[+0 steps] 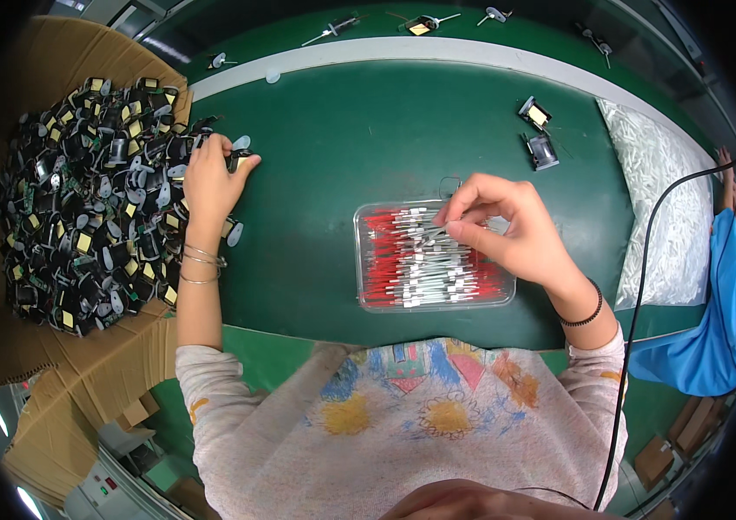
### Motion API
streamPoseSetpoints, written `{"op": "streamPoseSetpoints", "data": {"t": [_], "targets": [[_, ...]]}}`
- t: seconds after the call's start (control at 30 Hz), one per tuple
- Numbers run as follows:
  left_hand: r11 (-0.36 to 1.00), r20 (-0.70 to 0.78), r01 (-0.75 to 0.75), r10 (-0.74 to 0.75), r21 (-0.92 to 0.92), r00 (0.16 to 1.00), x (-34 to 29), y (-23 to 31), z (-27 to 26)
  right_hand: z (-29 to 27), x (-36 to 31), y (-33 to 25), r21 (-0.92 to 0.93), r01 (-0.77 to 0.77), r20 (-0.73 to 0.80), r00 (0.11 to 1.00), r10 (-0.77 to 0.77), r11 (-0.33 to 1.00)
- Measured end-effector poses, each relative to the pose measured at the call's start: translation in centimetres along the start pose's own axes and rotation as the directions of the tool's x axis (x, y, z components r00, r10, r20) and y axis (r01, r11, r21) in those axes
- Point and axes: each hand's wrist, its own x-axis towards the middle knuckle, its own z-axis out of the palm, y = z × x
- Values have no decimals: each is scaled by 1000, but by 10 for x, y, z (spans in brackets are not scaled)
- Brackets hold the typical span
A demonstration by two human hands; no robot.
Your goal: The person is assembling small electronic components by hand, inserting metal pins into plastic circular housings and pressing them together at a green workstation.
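Observation:
At the right edge of the heap of parts, my left hand (209, 184) is closed around a small black plastic unit (236, 160) with a pale grey disc. My fingers partly cover it. My right hand (520, 227) is over a clear plastic tray (358, 276), thumb and index finger pinched together. What lies between these fingertips blends with the wires beneath, so I cannot make it out. The tray holds many short red and white wires (424, 264) with white connectors, lying side by side. A thin dark loop (449, 185) shows just beyond the pinching fingers.
A large cardboard box (99, 43) full of black units (82, 208) stands at the left. Two black units (541, 152) lie at the far right of the green table (316, 130). Beside them is a bag of white pieces (663, 199). A black cable (643, 269) hangs at the right. A person in blue (719, 295) is beyond.

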Motion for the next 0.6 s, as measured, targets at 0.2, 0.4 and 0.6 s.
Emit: {"op": "streamPoseSetpoints", "data": {"t": [0.2, 0.4, 0.6], "targets": [[993, 7, 6, -7, 121, 1000, 3, -11, 18, -6, 7, -10, 383, -77, -22, 995, 93, 921], [994, 179, -20, 0, 109, 984, 22, 3, 10, -17, 17, -14, 500, 28, -159, 985, 60, 865], [993, 135, -77, 89, -92, 987, 27, 9, 9, -32, 14, -21, 566, 22, -139, 988, 68, 824]]}}
